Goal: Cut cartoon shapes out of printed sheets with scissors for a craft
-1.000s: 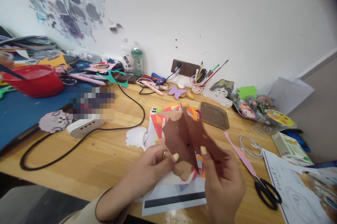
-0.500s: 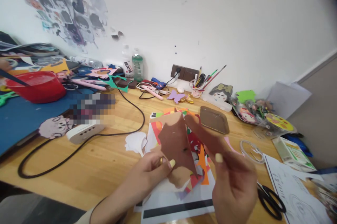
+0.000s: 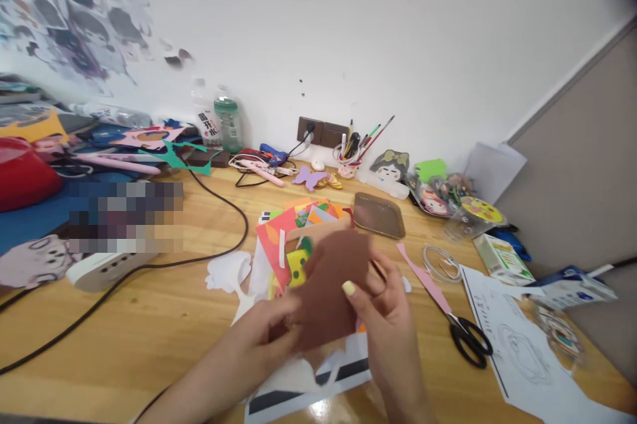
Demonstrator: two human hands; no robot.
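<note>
A brown piece of paper [image 3: 334, 288] with an uneven cut outline is held up between my two hands, its edges slightly blurred. My left hand [image 3: 273, 331] grips its lower left edge, fingers partly hidden. My right hand [image 3: 385, 318] pinches its right side, thumb lying on the front face. Under and behind it lies a heap of coloured paper scraps, with a red sheet [image 3: 273, 231] and a yellow piece [image 3: 297, 265] showing. White paper with a black band [image 3: 279, 400] sticks out below. To the left rests a white paper cut-out [image 3: 229, 270].
Black-handled scissors [image 3: 470, 342] lie right of my hands, by a pink strip [image 3: 423, 278] and a drawing sheet [image 3: 525, 348]. Behind are a brown tray [image 3: 379, 215] and a pen holder [image 3: 348, 162]. A black cable [image 3: 199, 255] crosses the left side near a white power strip [image 3: 112, 268].
My right hand has come in from the right, lowering a brown piece, and both hands now grip brown paper together. The view has shifted right.
</note>
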